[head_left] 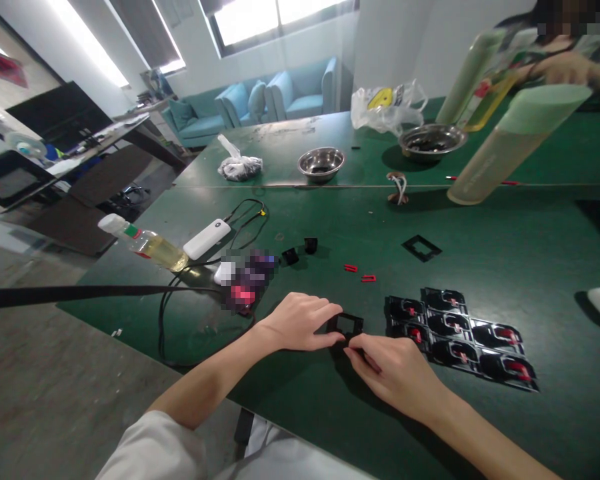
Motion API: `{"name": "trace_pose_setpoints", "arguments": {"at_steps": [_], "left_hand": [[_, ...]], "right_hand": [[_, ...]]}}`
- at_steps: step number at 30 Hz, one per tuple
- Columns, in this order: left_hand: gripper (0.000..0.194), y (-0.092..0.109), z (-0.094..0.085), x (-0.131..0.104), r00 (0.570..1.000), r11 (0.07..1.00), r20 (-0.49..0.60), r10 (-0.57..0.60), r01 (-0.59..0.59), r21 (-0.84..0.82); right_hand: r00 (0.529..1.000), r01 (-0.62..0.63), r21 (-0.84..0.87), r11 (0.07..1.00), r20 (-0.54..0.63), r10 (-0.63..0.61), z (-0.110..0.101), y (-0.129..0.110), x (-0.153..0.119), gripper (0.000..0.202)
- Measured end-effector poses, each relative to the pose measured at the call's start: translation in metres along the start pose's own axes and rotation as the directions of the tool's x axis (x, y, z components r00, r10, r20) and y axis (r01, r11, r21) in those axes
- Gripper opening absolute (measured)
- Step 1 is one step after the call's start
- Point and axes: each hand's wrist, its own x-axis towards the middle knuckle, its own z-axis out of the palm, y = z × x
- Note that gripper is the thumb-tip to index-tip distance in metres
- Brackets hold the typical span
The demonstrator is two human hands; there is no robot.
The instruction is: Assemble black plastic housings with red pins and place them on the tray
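Observation:
Between my two hands is a small black plastic frame (351,323) with a rectangular opening. My left hand (303,321) grips its left side, thumb and fingers at the edge. The fingers of my right hand (393,367) pinch its lower right corner. To the right lie several glossy black pieces with red parts (455,327), set close together in rows. Two small red clips (369,278) rest beyond my hands. A flat black frame (421,248) lies farther back, and two small black parts (311,245) sit to the left of the clips.
A phone (253,283), a white power bank (207,239) with cables and a tilted-looking bottle (150,247) are at the left. Metal bowls (321,175), plastic bags (240,167) and a tall green-capped bottle (500,153) stand farther back. Another person's hand (573,70) shows at upper right.

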Motion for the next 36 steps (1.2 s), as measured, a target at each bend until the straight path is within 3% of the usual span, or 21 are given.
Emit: {"name": "trace_pose_setpoints", "arguments": {"at_steps": [18, 30, 36], "left_hand": [[0.040, -0.0016, -0.0014, 0.0000, 1.000, 1.000, 0.004, 0.014, -0.014, -0.016], [0.045, -0.0010, -0.0016, -0.0009, 1.000, 1.000, -0.006, 0.014, -0.014, 0.001], [0.044, 0.0001, -0.0012, -0.0007, 0.987, 1.000, -0.161, -0.005, 0.008, 0.019]], "right_hand": [[0.997, -0.035, -0.003, 0.999, 0.062, 0.035, -0.0002, 0.0021, -0.0002, 0.030], [0.995, 0.042, -0.082, 0.996, 0.091, -0.034, 0.0029, 0.0029, -0.0021, 0.033], [0.996, 0.067, -0.113, 0.991, 0.073, -0.059, 0.0032, 0.0023, -0.0029, 0.030]]}}
